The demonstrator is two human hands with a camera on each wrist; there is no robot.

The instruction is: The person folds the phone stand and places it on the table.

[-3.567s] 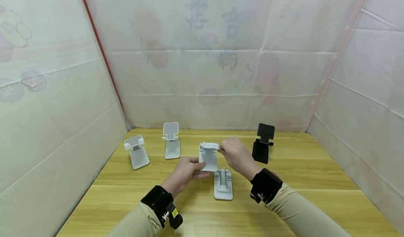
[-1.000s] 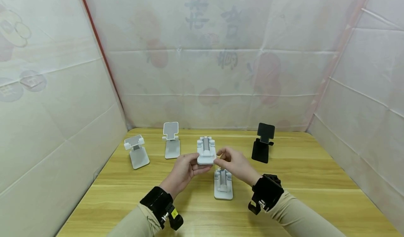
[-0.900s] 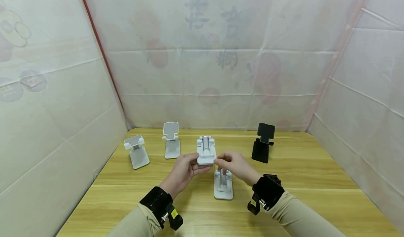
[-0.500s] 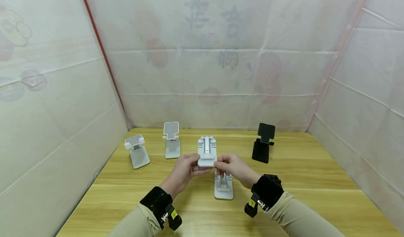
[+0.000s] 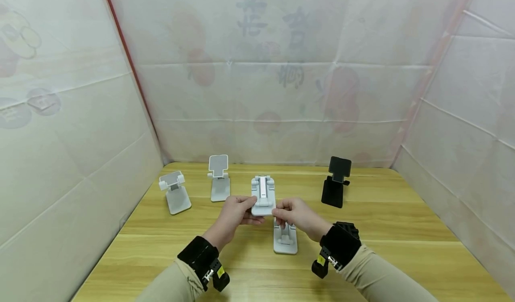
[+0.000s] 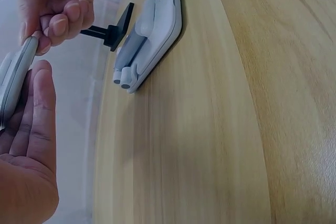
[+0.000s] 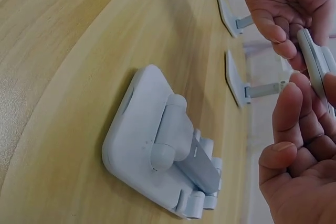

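While both hands work above it, the wooden table shows a pale yellow grain, and it is closed in on the left, the far side and the right by white sheets with faint printed shapes; a red strip runs down the far left corner. Above the middle of the table, the left hand and the right hand together hold a folded white phone stand in the air, lying almost flat. The left hand grips its near left edge with curled fingers, and the right hand pinches its near right corner between thumb and fingertips. Just under the right hand, a second folded white stand lies flat on the table, partly covered by that hand; in the right wrist view its hinge and arm are clearly seen. On the far left stand two unfolded white stands, one low and tilted, the other upright with a tall plate. On the far right stands one unfolded black stand, well apart from the hands. I count five stands: four white and one black, three unfolded and two folded. Each wrist carries a black strap over a beige sleeve.
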